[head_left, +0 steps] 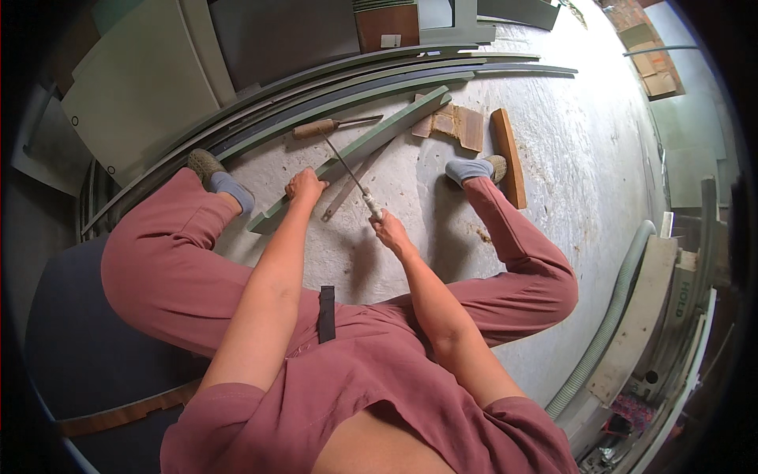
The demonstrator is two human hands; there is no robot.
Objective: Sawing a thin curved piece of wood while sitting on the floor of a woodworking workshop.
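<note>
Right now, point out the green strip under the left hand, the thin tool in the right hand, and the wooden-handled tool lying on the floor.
green strip (371, 141), head view, mid-length of its flat face.
thin tool (345, 167), head view, middle of its metal shaft.
wooden-handled tool (314, 128), head view, on the wooden handle.

Head camera looks steeply down (wide fisheye) over lap and floor (553, 158).

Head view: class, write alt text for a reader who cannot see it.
A seated person's left hand presses down a long grey-green wooden strip on a pale concrete floor, while the right hand holds a thin metal file across it.
</note>
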